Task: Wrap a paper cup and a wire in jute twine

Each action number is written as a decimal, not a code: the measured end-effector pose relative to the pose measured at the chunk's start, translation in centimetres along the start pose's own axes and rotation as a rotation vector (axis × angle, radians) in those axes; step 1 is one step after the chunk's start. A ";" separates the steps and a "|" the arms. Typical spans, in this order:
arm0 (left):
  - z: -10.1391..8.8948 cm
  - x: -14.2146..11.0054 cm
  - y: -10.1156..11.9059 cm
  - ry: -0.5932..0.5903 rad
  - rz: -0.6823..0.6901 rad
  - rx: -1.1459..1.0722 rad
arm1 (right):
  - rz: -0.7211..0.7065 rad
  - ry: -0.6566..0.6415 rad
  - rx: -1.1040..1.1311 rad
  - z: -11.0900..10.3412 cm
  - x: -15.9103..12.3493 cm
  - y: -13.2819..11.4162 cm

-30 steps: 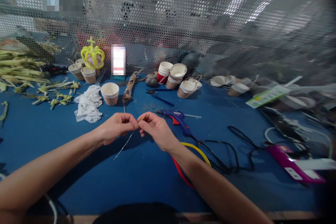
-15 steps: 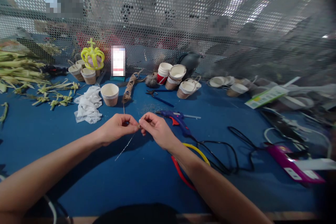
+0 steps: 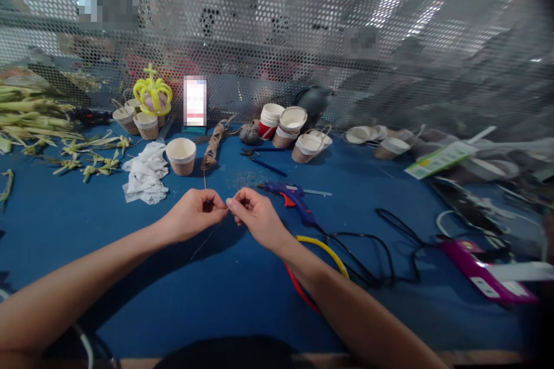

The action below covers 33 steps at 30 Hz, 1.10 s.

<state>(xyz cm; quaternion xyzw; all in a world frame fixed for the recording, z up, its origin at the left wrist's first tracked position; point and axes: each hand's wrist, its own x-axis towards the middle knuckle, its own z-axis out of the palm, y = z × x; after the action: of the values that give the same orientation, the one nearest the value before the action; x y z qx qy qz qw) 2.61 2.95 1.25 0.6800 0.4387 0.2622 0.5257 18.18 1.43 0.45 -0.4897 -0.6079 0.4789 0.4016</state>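
Observation:
My left hand (image 3: 194, 216) pinches a length of brown twine between thumb and fingertips. That twine (image 3: 205, 180) runs down to it from a wound hank of twine (image 3: 212, 150) behind. Facing it, my right hand (image 3: 256, 216) is closed in a pinch at the same spot, the fingertips of both hands nearly touching. Below the left fingers a thin strand (image 3: 201, 246) trails down and left; whether it is twine or wire I cannot tell. What lies right between the fingertips is mostly hidden. A blue glue gun (image 3: 294, 195) rests just beyond my right hand.
Behind my left hand stand a wrapped paper cup (image 3: 182, 157) and crumpled white lace (image 3: 146, 173). Blue-handled pliers (image 3: 264, 162) lie at the middle. A black cord (image 3: 367, 234) and a purple power strip (image 3: 487, 271) are on the right. Dried husks (image 3: 32, 112) lie far left.
My hands have shifted only slightly, the right turning a little at the fingertips. The hanging strand has moved a little and shows darker. Everything on the table stays in place.

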 end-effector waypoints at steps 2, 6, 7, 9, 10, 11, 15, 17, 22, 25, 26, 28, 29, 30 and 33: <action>0.0 0.0 0.0 -0.020 -0.002 -0.026 | 0.005 -0.002 0.027 0.0 0.0 0.1; -0.2 0.0 0.1 -0.107 -0.084 -0.181 | 0.021 -0.108 0.212 -0.1 0.0 0.1; -0.3 0.0 0.2 -0.125 -0.105 -0.218 | 0.023 -0.136 0.250 -0.1 0.0 0.1; -0.5 0.0 0.2 -0.145 -0.127 -0.256 | 0.028 -0.149 0.276 -0.2 0.1 0.2; -0.5 0.0 0.2 -0.142 -0.129 -0.253 | 0.029 -0.134 0.268 -0.2 0.1 0.2; -0.6 0.0 0.2 -0.133 -0.124 -0.238 | 0.030 -0.111 0.255 -0.3 0.1 0.3; -0.6 0.0 0.3 -0.104 -0.070 -0.166 | 0.032 -0.048 0.204 -0.3 0.2 0.4; -0.5 0.0 0.4 -0.103 -0.053 -0.151 | 0.025 -0.043 0.181 -0.3 0.2 0.5; -0.3 -0.1 0.3 -0.092 -0.042 -0.121 | 0.009 -0.030 0.126 -0.2 0.2 0.6; -0.2 -0.1 0.2 -0.093 -0.033 -0.126 | 0.004 -0.022 0.106 -0.1 0.2 0.6; -0.1 -0.1 0.2 -0.091 -0.030 -0.128 | 0.000 -0.016 0.097 -0.1 0.2 0.5; 0.0 -0.1 0.1 -0.086 -0.030 -0.128 | -0.008 -0.003 0.075 -0.1 0.2 0.6; 0.1 0.0 0.1 -0.083 -0.031 -0.128 | -0.014 0.002 0.063 -0.1 0.2 0.6; 0.1 0.0 0.1 -0.081 -0.033 -0.128 | -0.021 0.007 0.052 -0.1 0.2 0.6; 0.3 0.0 0.2 -0.082 -0.046 -0.135 | -0.029 0.018 0.033 0.0 0.1 0.5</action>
<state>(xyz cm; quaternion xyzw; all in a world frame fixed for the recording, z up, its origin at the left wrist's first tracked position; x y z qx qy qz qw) 2.87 2.82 1.31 0.6430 0.4136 0.2509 0.5938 18.26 1.60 -0.08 -0.4783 -0.6034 0.4786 0.4220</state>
